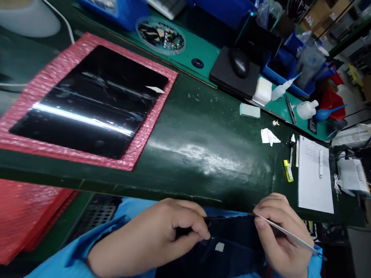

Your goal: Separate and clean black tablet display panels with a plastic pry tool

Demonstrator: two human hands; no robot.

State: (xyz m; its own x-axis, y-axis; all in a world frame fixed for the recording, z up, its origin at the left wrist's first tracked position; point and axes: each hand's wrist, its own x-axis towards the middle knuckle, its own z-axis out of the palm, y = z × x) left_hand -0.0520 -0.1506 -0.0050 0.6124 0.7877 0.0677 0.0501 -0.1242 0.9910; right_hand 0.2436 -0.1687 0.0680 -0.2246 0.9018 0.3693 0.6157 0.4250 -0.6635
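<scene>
Evidently, the left hand [183,228] is pinching the dark panel [239,237] at its upper left part, though its exact grip is partly hiding, and the right hand [283,233] is grasping a thin metal tool [292,234] between thumb and fingers. The panel is lying over the lap, just off the near edge of the tabletop [185,143], with a small pale label [219,247] showing on its face. Working well here is likely calling for a light, steady left pinch, since pressing hard could be marking or flexing the panel. The tool probably wants to be staying low and flat along the upper edge, its point turning away from the face and from the left fingertips. Farther out, a crumpled white tissue [269,137] is lying toward the tabletop's far right, and a notepad [314,179] is resting at its right end. Toward the left end, a glossy black panel [94,97] is resting on pink bubble wrap [144,147], a white slip [155,89] lying near its right side.
</scene>
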